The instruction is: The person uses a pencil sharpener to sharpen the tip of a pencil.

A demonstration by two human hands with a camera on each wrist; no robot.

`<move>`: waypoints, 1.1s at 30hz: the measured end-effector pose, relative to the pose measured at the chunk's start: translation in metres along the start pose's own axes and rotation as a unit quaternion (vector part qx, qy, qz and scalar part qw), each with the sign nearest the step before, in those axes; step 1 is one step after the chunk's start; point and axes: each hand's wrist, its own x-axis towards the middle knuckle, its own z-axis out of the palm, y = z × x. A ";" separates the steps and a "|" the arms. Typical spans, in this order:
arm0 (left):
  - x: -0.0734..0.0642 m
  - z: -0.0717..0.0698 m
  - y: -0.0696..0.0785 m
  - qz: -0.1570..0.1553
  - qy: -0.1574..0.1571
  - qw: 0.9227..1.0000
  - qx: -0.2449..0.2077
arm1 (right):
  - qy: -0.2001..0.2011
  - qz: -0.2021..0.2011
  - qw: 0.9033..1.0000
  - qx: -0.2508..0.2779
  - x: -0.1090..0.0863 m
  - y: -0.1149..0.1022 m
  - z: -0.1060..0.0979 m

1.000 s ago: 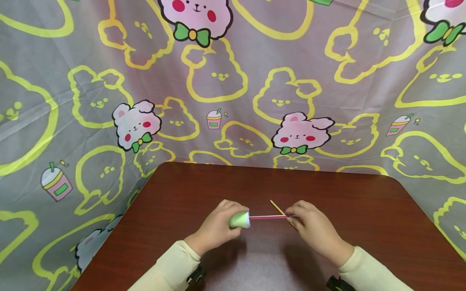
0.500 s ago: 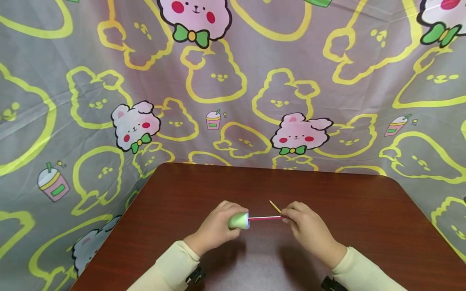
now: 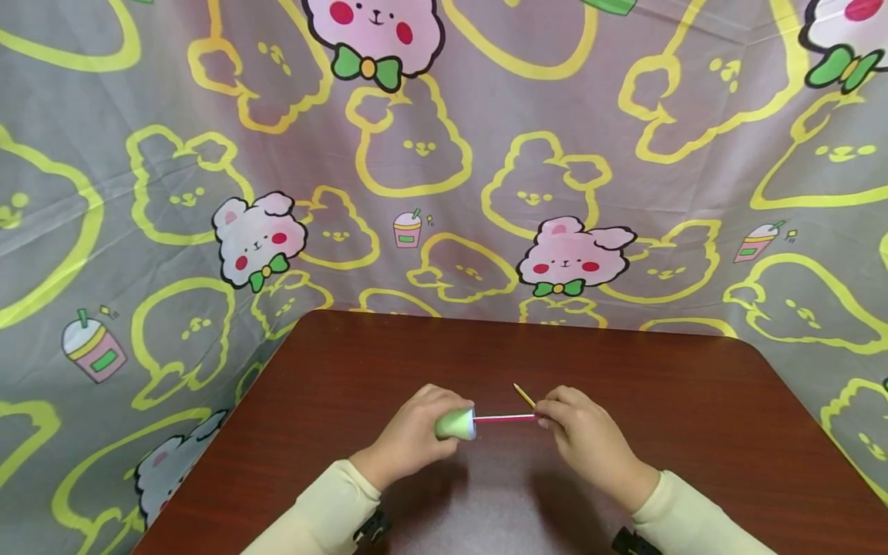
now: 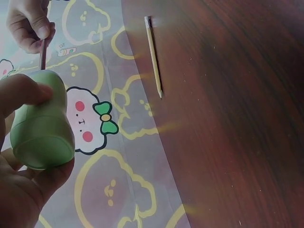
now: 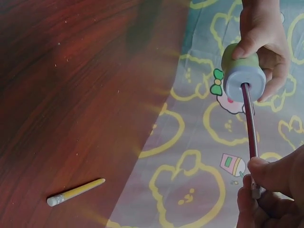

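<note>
My left hand (image 3: 415, 433) grips a green pencil sharpener (image 3: 452, 424) that is narrower at its middle, lying sideways above the table. Its pale end, seen in the right wrist view, has a round hole. A red-and-white striped pencil (image 3: 505, 418) has one end in that hole. My right hand (image 3: 591, 438) pinches the pencil between thumb and fingers near its other end, where a metal ferrule (image 5: 256, 191) shows. The pencil tip is hidden inside the sharpener. Behind the right hand, a yellow pencil (image 4: 154, 61) lies on the table, its point sharpened and a whitish eraser at its other end.
A dark red-brown wooden table (image 3: 388, 354) with rounded far corners lies beneath both hands. Grey cloth (image 3: 472, 208) printed with yellow outlines and rabbit faces hangs behind it and along its sides. Dark straps sit at both wrists.
My right hand has shifted slightly left, and less of the striped pencil shows between it and the sharpener. The left hand stays nearly in place; the yellow pencil is now more covered.
</note>
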 end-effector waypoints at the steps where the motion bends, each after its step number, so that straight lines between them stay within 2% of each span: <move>1: 0.000 0.000 0.000 0.000 0.001 1.000 -0.001 | -0.001 0.001 1.000 0.000 0.000 0.000 0.000; 7: 0.002 -0.002 0.000 -0.008 0.002 1.000 -0.009 | -0.002 0.020 1.000 0.006 0.000 0.005 -0.002; 13: 0.003 -0.004 0.000 -0.021 -0.001 1.000 -0.016 | -0.003 0.014 1.000 0.020 -0.001 0.008 -0.002; 25: 0.004 -0.009 0.000 -0.049 -0.008 0.998 -0.041 | 0.035 -0.059 0.997 0.035 -0.001 0.022 -0.006; 33: 0.004 -0.012 -0.001 -0.055 -0.018 0.997 -0.054 | 0.040 -0.082 0.994 0.056 -0.002 0.027 -0.003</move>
